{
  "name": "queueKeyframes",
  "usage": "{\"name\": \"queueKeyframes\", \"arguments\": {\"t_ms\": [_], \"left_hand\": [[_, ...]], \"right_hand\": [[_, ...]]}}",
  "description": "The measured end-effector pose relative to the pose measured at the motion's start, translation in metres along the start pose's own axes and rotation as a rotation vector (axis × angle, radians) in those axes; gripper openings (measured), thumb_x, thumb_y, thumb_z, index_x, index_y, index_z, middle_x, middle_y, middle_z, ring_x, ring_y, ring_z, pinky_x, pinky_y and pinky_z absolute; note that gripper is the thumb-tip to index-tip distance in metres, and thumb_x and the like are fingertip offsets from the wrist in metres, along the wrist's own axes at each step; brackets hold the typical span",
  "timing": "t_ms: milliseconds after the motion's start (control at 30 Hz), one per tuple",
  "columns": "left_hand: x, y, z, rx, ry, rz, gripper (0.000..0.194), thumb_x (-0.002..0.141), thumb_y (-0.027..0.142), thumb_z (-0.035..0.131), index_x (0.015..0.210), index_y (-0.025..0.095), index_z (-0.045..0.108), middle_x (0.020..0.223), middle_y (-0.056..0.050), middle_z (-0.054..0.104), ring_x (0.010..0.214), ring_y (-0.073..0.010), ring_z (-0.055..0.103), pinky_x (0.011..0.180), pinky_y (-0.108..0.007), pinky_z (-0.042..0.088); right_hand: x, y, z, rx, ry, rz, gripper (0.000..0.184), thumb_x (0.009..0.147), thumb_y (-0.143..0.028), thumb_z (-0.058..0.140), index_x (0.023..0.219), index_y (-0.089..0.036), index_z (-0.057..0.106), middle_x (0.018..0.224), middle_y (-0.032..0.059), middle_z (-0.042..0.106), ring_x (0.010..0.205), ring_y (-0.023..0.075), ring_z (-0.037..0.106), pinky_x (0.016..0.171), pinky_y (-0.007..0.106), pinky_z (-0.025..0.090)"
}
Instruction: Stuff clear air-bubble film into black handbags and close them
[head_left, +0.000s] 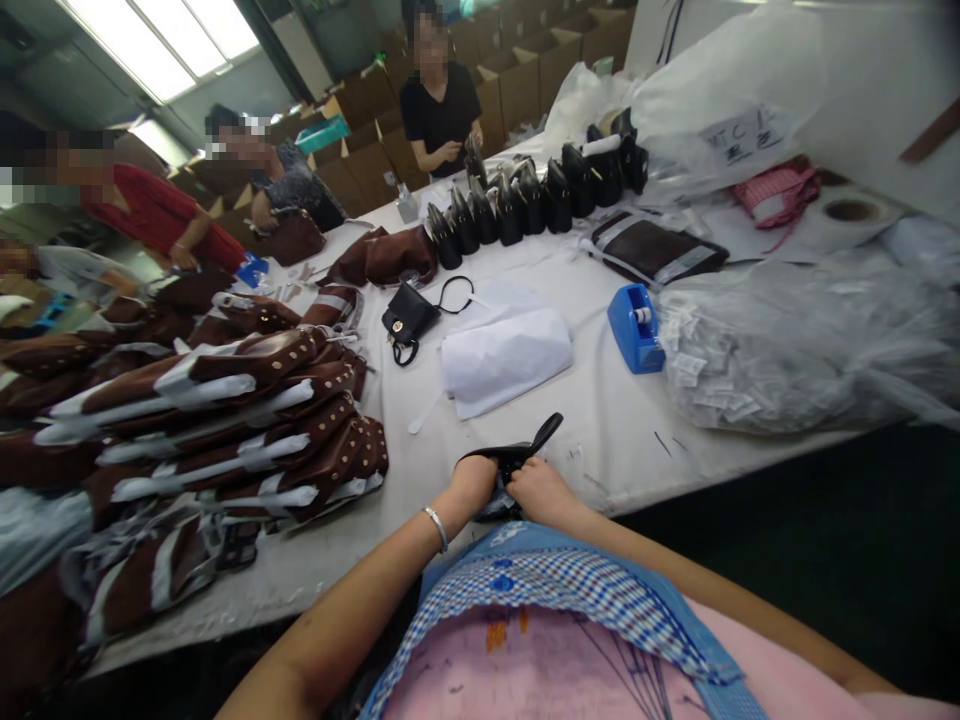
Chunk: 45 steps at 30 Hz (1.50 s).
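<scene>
My left hand (472,486) and my right hand (541,492) are both closed on a small black bag (514,462) at the near edge of the white table (600,440). Its strap tab sticks up to the right. A bracelet sits on my left wrist. Farther out on the table lies another small black bag (409,318) with a loop strap, beside a folded stack of white paper (504,360).
Brown studded bags (225,420) wrapped in white paper are piled at left. A row of black bags (525,200) stands at the back. A blue tape dispenser (636,328) and clear plastic sacks (795,340) lie at right. Three people work at the far left side; cardboard boxes stand behind.
</scene>
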<state>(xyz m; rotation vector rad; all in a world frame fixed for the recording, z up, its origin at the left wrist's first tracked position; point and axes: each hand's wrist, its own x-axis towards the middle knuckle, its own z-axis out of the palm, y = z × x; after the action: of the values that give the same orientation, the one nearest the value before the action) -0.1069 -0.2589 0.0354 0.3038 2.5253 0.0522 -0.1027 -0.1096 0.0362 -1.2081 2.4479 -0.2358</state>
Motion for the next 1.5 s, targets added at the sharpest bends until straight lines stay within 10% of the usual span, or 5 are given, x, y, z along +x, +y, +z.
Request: {"name": "queueKeyframes", "arguments": {"t_ms": [300, 467, 633, 1033, 1500], "left_hand": [[-0.063, -0.027, -0.026, -0.251, 0.311, 0.043, 0.030, 0.095, 0.040, 0.047, 0.119, 0.025, 0.059, 0.127, -0.004, 0.062, 0.114, -0.0172, 0.059, 0.100, -0.028, 0.045], [-0.082, -0.040, 0.031, -0.304, 0.505, 0.111, 0.078, 0.071, 0.044, 0.078, 0.139, 0.022, 0.043, 0.157, -0.014, 0.021, 0.145, -0.0297, 0.022, 0.116, -0.045, 0.031], [-0.064, -0.035, 0.071, -0.389, 0.655, -0.011, 0.041, 0.084, 0.023, 0.066, 0.123, 0.019, 0.054, 0.158, -0.013, 0.021, 0.144, -0.0264, 0.024, 0.114, -0.046, 0.035], [-0.079, -0.032, 0.040, -0.518, 0.816, 0.068, 0.037, 0.089, 0.032, 0.061, 0.124, 0.022, 0.057, 0.147, -0.012, 0.042, 0.137, -0.0286, 0.038, 0.111, -0.049, 0.038], [0.005, -0.012, 0.006, -0.376, 0.260, 0.195, 0.024, 0.086, 0.025, 0.062, 0.106, 0.018, 0.071, 0.104, -0.012, 0.072, 0.099, -0.0281, 0.067, 0.090, -0.039, 0.051]], "right_hand": [[0.001, 0.018, 0.011, 0.037, 0.229, -0.134, 0.016, 0.093, -0.014, 0.051, 0.100, -0.014, 0.065, 0.093, 0.0082, 0.070, 0.089, 0.0201, 0.063, 0.088, 0.035, 0.043], [-0.008, 0.029, 0.016, 0.002, 0.505, -0.274, 0.025, 0.091, -0.013, 0.054, 0.114, -0.016, 0.064, 0.129, 0.0104, 0.061, 0.119, 0.0241, 0.054, 0.105, 0.045, 0.039], [-0.012, 0.052, 0.018, -0.040, 0.553, -0.244, 0.044, 0.084, -0.006, 0.059, 0.127, -0.017, 0.058, 0.144, 0.0111, 0.048, 0.132, 0.0274, 0.043, 0.108, 0.047, 0.041], [-0.024, 0.043, 0.005, 0.029, 0.487, 0.054, 0.062, 0.087, -0.021, 0.061, 0.145, -0.021, 0.038, 0.149, 0.0137, 0.039, 0.134, 0.0295, 0.040, 0.110, 0.052, 0.036], [-0.028, 0.026, 0.059, 0.901, 0.675, 0.688, 0.034, 0.084, -0.034, 0.055, 0.115, -0.023, 0.065, 0.116, 0.0096, 0.067, 0.103, 0.0253, 0.066, 0.088, 0.043, 0.056]]}}
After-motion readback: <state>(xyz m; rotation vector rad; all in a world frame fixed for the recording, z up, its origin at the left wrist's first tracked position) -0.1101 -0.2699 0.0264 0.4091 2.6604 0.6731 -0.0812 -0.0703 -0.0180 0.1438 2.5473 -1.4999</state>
